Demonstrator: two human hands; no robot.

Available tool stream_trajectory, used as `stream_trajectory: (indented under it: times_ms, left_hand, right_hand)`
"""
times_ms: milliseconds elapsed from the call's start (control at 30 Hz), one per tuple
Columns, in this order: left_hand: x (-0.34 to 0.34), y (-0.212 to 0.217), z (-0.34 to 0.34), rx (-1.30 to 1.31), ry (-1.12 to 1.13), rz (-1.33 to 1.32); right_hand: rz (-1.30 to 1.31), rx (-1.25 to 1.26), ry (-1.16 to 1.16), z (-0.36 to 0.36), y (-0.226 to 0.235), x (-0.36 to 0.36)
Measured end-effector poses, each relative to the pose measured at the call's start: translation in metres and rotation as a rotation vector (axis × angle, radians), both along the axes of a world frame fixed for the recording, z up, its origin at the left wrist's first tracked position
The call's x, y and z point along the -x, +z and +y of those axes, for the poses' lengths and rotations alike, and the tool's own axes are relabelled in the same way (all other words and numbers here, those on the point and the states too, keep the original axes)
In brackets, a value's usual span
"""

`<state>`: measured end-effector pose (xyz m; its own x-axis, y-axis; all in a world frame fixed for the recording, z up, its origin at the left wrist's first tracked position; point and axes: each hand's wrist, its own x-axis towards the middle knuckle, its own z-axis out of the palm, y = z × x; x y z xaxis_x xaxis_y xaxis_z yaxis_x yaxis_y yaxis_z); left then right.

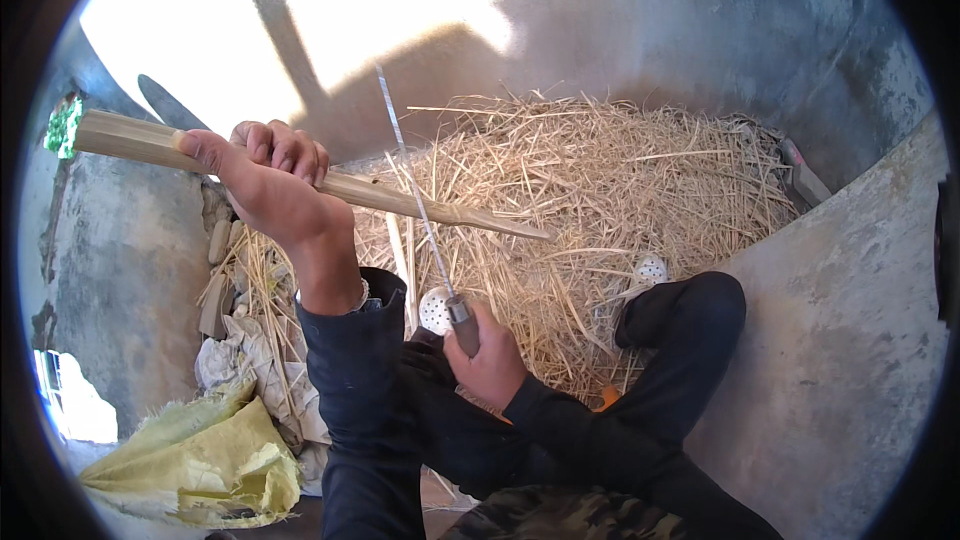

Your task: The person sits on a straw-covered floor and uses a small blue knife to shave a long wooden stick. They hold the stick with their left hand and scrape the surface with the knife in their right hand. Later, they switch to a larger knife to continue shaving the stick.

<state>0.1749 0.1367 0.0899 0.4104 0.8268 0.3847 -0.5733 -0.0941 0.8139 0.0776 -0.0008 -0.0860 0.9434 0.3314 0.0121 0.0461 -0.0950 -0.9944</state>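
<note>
My left hand point(285, 185) is wrapped round a pale wooden stick point(410, 203), held up at the left and sloping down to the right toward a thin, pointed end. In my right hand point(489, 355) is a long narrow blade point(420, 202) with a dark cylindrical handle point(462, 325). The blade points up and away and crosses the stick right of my left hand; whether the two touch I cannot tell. Wood shavings and straw lie beneath them.
A heap of straw-like shavings point(600, 170) spreads over the floor ahead. Concrete walls point(840, 320) rise at the right and back. A yellow woven sack point(210, 460) and crumpled pale cloth point(240, 355) lie at the lower left. My feet wear white perforated shoes point(435, 310).
</note>
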Motion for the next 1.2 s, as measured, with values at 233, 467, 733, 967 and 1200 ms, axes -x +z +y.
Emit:
stream_trajectory:
  times_ms: [233,467,733,967,1200]
  left_hand:
    - [-0.002,-0.002,-0.026,-0.020,-0.032,-0.021]
    - [-0.001,0.006,-0.046,-0.035,-0.043,-0.058]
    - [-0.016,0.001,-0.035,-0.049,0.017,-0.031]
    - [-0.027,-0.006,-0.037,-0.045,0.010,-0.040]
    - [-0.023,-0.010,-0.044,-0.046,-0.075,-0.047]
  right_hand:
    - [0.021,0.106,-0.022,-0.021,-0.042,-0.011]
    - [-0.055,0.081,0.009,-0.032,-0.015,-0.011]
    - [0.049,0.003,0.029,-0.034,0.009,-0.007]
    - [0.061,0.136,-0.056,-0.047,-0.041,-0.014]
    - [0.070,0.089,-0.123,-0.041,-0.030,-0.017]
